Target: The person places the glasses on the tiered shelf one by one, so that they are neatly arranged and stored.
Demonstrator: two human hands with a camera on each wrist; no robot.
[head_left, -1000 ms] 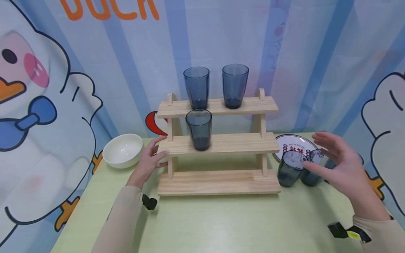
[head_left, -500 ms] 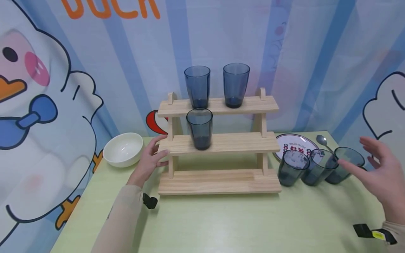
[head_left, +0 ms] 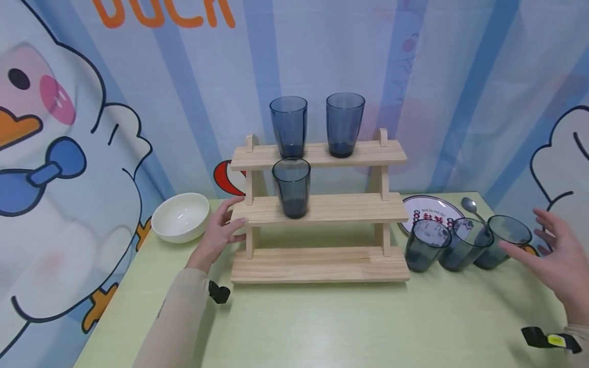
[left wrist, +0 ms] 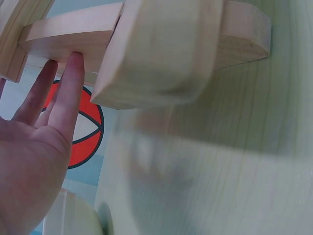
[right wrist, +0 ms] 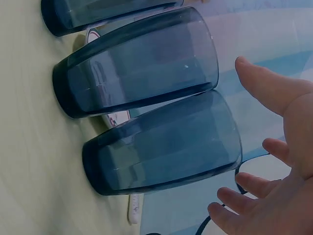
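Observation:
My left hand [head_left: 215, 235] rests against the left end of a three-tier wooden rack [head_left: 322, 208]. In the left wrist view its straight fingers [left wrist: 73, 88] touch a side support from below. My right hand [head_left: 559, 260] is held beside the rightmost of three blue-grey glasses [head_left: 501, 240], fingers apart, gripping nothing. Seen from the right wrist, a gap separates thumb and fingers from that glass [right wrist: 166, 147]. The other two glasses, a middle glass [head_left: 465, 245] and a left glass [head_left: 427, 246], stand in the same row. On the middle shelf stands one glass [head_left: 292, 189].
Two more glasses, a left one [head_left: 290, 128] and a right one [head_left: 345, 125], stand on the top shelf. Behind the row lie a printed plate [head_left: 411, 202] and a spoon [head_left: 469, 205]. A white bowl [head_left: 180, 217] sits left of the rack, with a curtain [head_left: 202, 76] behind.
My right hand has moved right from over the row of glasses to beside the rightmost one, bringing that glass and the spoon into view. My left hand stays at the rack.

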